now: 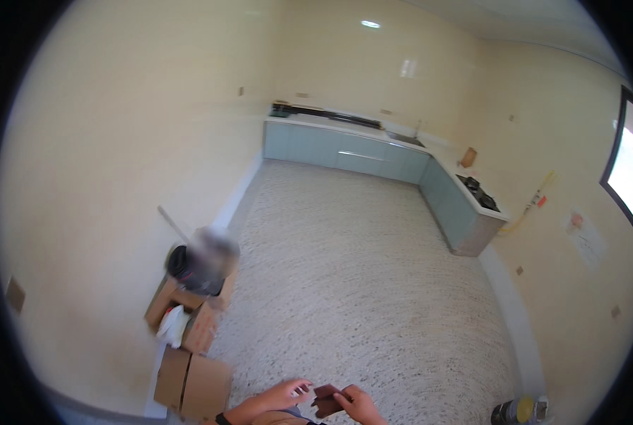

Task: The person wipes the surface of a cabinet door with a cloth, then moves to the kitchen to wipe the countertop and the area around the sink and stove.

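Observation:
At the bottom of the view, my right hand [360, 405] grips a flat reddish-brown piece [328, 400] with notched edges; its material is hard to make out. The thumb lies across its face. Just left of that piece is my left hand [291, 392], fingers apart and curled slightly, with nothing in them. A small gap shows between the left fingertips and the brown piece. A dark band [222, 419] circles the left wrist. Both hands are held above the speckled floor [359, 297].
Cardboard boxes [206, 385], a white plastic bag [173, 325] and a dark bag [205, 279] line the left wall. Pale blue cabinets [306, 143] carry a sink [405, 139] and a gas hob [477, 192]. Cans [519, 410] stand at bottom right; a window [632, 154] is at right.

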{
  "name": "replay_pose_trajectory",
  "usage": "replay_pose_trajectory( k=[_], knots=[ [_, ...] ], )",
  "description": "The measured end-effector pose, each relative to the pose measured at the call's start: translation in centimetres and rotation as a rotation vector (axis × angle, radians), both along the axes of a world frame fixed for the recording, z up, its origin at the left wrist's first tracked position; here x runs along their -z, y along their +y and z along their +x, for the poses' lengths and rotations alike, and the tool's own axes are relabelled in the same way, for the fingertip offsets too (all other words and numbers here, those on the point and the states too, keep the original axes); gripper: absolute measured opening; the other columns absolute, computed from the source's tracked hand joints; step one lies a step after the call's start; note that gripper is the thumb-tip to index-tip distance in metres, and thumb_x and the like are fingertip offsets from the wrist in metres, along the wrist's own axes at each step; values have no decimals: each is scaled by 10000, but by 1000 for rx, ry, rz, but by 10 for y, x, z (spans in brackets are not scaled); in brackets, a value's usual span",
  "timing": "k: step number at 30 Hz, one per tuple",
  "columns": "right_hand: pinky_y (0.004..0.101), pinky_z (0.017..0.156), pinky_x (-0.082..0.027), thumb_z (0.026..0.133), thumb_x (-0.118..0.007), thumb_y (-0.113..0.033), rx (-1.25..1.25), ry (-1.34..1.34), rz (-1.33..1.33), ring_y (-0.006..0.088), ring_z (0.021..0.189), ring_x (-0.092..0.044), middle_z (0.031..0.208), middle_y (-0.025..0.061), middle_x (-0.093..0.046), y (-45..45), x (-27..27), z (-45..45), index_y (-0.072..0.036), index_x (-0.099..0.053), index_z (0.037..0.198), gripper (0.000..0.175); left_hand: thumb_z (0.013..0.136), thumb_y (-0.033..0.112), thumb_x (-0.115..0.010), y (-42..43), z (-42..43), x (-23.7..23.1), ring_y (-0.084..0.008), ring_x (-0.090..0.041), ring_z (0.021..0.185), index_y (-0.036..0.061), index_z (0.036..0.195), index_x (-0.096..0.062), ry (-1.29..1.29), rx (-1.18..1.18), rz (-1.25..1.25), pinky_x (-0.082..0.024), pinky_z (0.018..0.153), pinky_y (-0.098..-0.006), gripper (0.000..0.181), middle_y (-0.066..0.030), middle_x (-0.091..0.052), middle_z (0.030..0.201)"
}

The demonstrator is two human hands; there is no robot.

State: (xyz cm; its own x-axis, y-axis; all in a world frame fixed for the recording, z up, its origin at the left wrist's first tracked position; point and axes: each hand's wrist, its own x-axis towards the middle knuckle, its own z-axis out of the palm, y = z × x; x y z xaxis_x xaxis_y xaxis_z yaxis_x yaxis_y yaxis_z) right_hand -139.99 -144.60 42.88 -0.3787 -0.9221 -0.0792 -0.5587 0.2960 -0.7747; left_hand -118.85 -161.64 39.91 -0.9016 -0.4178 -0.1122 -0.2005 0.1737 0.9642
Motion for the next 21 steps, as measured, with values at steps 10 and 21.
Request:
replay_pose_trajectory(
  k=[10, 21],
  knots=[
    [447, 644, -490, 918, -724, -311, 95, 408, -40, 350, 703, -630, 722, 119, -594, -117, -115, -163, -55, -601, 771, 319, 1008, 279, -609, -161, -278, -64, -340, -670, 975, 119, 1219, -695, 232, 676, -211, -528, 865, -422, 278, -133, -727, 1013],
    [443, 683, -501, 928, -735, -315, 82, -126, 14, 350, 730, -604, 764, 177, -607, -228, -18, -417, -22, -608, 691, 398, 1057, 169, -522, -279, -505, -68, -259, -692, 1035, 83, 1215, -703, -71, 516, 58, -521, 951, -347, 255, -127, -722, 1130]
  ],
)
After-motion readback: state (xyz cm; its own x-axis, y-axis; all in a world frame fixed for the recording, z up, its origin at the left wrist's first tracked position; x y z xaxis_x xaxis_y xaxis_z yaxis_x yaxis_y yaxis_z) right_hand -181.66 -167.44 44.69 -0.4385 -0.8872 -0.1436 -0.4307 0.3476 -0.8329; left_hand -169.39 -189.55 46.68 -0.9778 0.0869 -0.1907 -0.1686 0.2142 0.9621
